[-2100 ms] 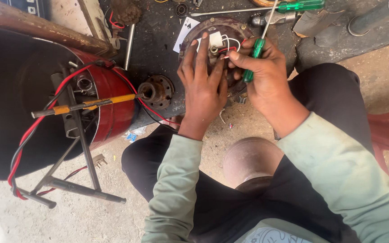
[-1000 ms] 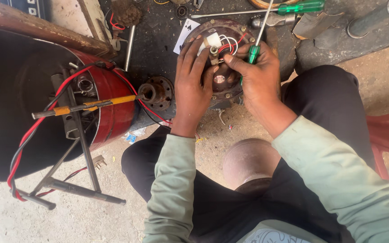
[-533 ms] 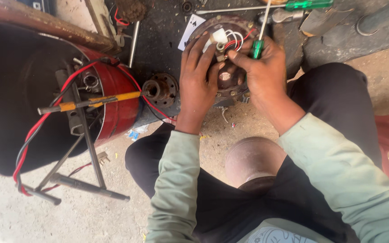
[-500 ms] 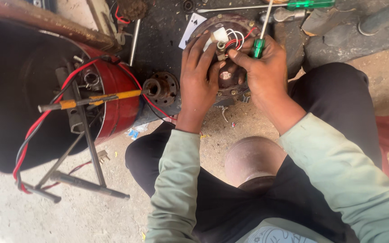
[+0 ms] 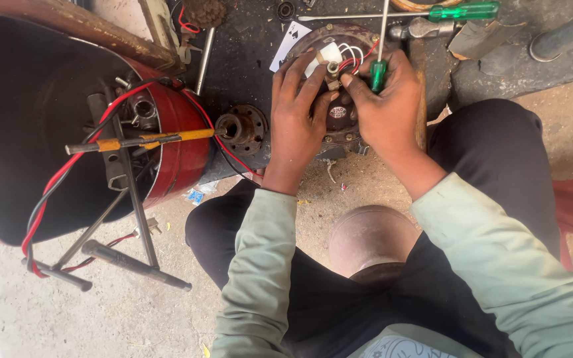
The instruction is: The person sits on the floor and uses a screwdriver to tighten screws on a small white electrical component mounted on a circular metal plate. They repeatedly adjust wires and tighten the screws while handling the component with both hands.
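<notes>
A round rusty motor part (image 5: 339, 113) with white and red wires (image 5: 351, 56) lies on a dark board at top centre. My left hand (image 5: 296, 119) grips its left side, fingers spread over the rim. My right hand (image 5: 386, 106) rests on its right side and holds a green-handled screwdriver (image 5: 379, 69), shaft pointing up and away, while its fingertips pinch a small terminal at the wires.
A red metal housing (image 5: 174, 152) with red and black wires and a yellow-handled tool (image 5: 147, 140) across it stands at left. A rusty hub (image 5: 241, 127) lies between. Another green screwdriver (image 5: 462, 11) and a playing card (image 5: 286, 46) lie at the top. My knees are below.
My hands stayed on the motor part. My right hand shifted the screwdriver more upright and moved its fingertips to the wire terminal. The camera drifted slightly.
</notes>
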